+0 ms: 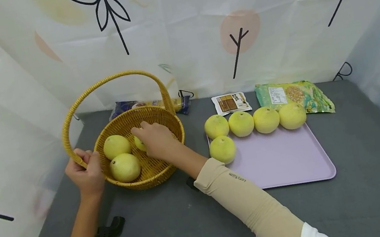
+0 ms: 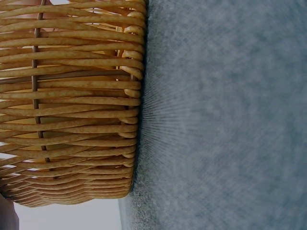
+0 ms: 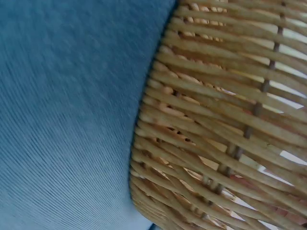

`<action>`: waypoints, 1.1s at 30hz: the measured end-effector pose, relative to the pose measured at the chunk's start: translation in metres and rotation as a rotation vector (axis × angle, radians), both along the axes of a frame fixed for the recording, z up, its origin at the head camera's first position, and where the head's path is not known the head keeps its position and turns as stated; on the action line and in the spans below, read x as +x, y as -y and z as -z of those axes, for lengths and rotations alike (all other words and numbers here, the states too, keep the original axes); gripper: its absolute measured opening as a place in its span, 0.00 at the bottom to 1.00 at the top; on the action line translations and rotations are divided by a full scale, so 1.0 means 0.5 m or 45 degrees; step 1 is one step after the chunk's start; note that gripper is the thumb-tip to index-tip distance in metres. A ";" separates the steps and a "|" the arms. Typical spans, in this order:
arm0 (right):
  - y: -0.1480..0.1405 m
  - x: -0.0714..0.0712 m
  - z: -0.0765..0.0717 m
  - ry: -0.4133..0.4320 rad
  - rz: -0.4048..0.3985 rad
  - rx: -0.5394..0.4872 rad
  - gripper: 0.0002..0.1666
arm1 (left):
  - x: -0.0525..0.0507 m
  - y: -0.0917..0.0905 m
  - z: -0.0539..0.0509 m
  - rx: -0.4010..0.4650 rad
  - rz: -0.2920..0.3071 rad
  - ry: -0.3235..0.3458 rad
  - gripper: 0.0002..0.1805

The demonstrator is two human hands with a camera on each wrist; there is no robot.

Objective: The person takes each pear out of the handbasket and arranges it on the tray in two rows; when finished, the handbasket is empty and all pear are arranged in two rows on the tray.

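A yellow wicker basket with a tall arched handle stands on the left of the table. My left hand grips the base of the handle at the basket's left rim. Inside lie two round yellow grapefruits, one behind the other. My right hand reaches in over the right rim, its fingers curled over a third grapefruit, which it mostly hides. Both wrist views show the woven basket wall, the left one and the right one, close up; neither hand's grip is clear there.
A lilac tray on the right bears several grapefruits along its back and left edges. Behind stand a white-and-brown packet, a green bag and a blue-and-yellow packet. Patterned curtain encloses the grey table.
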State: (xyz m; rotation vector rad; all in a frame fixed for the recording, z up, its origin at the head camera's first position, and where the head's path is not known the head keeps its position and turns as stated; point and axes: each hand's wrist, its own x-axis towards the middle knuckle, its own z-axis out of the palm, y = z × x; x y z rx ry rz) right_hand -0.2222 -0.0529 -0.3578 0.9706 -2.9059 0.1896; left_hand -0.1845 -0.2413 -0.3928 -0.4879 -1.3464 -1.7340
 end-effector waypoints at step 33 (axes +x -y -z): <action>-0.067 0.085 0.034 -0.035 0.065 -0.392 0.32 | 0.000 -0.001 0.001 0.000 0.018 -0.007 0.19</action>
